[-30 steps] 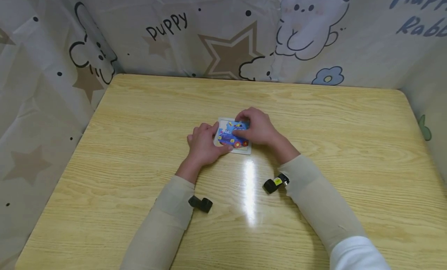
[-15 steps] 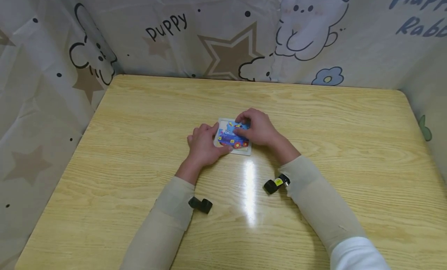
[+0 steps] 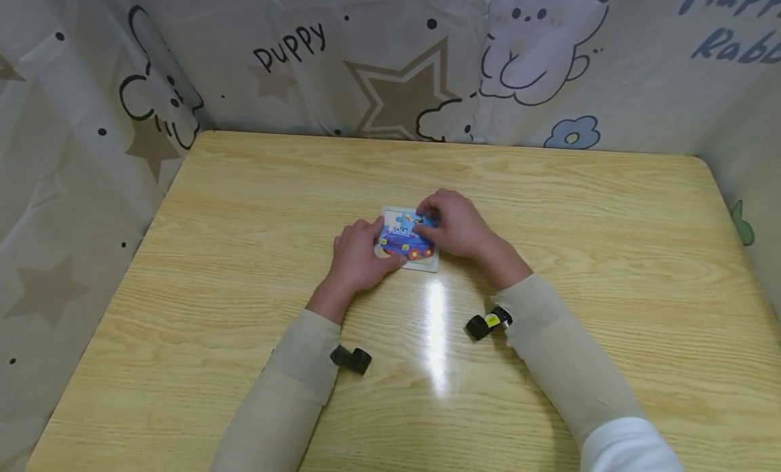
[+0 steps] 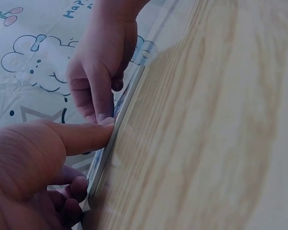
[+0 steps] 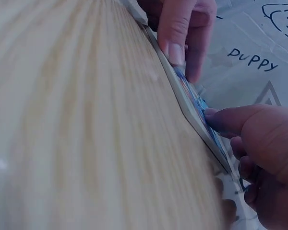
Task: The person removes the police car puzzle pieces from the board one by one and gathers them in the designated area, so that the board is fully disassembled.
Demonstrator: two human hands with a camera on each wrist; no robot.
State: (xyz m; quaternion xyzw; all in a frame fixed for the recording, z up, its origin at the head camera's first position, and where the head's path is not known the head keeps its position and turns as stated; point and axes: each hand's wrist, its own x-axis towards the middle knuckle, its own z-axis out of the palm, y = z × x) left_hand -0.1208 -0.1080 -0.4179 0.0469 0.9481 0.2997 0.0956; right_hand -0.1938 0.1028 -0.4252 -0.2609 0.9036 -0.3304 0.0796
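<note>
A small square jigsaw puzzle [image 3: 407, 245] with a blue car picture lies on the table in a pale tray frame [image 3: 427, 268]. My left hand [image 3: 356, 258] grips the frame at its left side, thumb along the near edge and fingers at the left edge. Over the upper right of the picture, my right hand [image 3: 457, 224] has its thumb and curled fingers round a blue puzzle piece [image 5: 202, 102], which they partly cover. Cut edges of a piece show left of the right fingertips. In the left wrist view, the frame [image 4: 105, 155] is seen edge-on between both hands.
The wood-grain table [image 3: 244, 187] reaches past the puzzle on all sides. A cartoon-printed cloth [image 3: 390, 65] hangs along its back and sides. Black wrist devices [image 3: 352, 359] sit at both sleeve cuffs.
My right hand has shifted slightly to the right, uncovering more of the picture's upper middle, where piece outlines now show. The left hand and frame stay almost in place.
</note>
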